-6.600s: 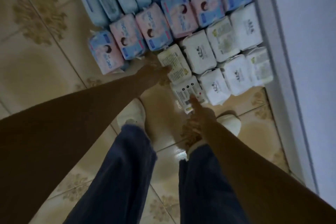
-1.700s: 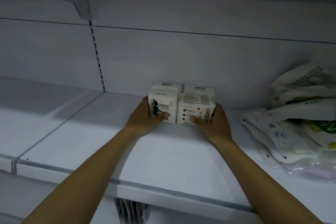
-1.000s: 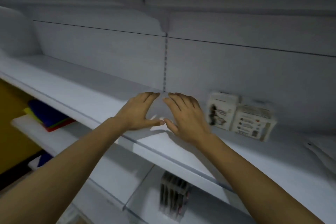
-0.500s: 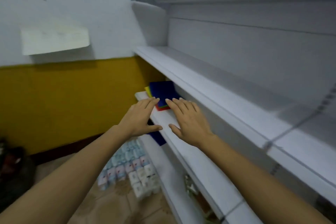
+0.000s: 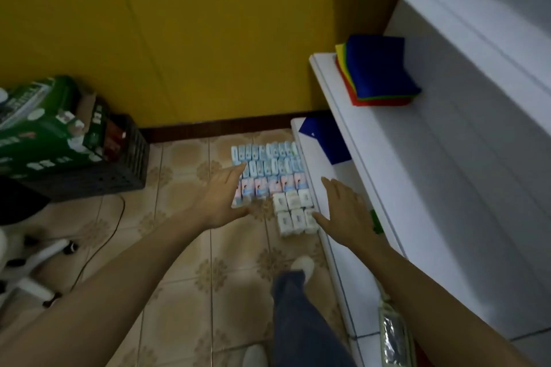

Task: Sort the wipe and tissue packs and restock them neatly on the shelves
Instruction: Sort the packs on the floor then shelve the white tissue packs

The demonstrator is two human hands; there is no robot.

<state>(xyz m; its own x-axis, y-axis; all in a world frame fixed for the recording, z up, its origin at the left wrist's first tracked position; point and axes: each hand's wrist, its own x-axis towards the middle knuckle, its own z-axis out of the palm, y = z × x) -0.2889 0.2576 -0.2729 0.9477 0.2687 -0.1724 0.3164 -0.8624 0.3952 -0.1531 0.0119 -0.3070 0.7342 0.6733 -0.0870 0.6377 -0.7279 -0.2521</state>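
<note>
Rows of packs lie on the tiled floor beside the shelf unit: several blue packs (image 5: 268, 158) farthest away, pink-and-blue packs (image 5: 272, 186) in the middle, and white packs (image 5: 293, 211) nearest. My left hand (image 5: 222, 198) hovers flat above the left edge of the packs, fingers straight, holding nothing. My right hand (image 5: 347, 211) hovers empty, fingers spread, over the edge of the white shelf (image 5: 387, 188) just right of the white packs.
A stack of coloured cloths (image 5: 378, 71) sits on the white shelf, a blue sheet (image 5: 325, 140) on the shelf below. A green carton (image 5: 38, 125) rests on a black crate (image 5: 89, 176) at left. Chair base (image 5: 32, 259) and cable lie lower left. My leg (image 5: 301, 316) stands below.
My view swung from the shelf with the two placed white packs down to the floor. Both empty hands came away from the shelf and now hang over the packs on the floor.
</note>
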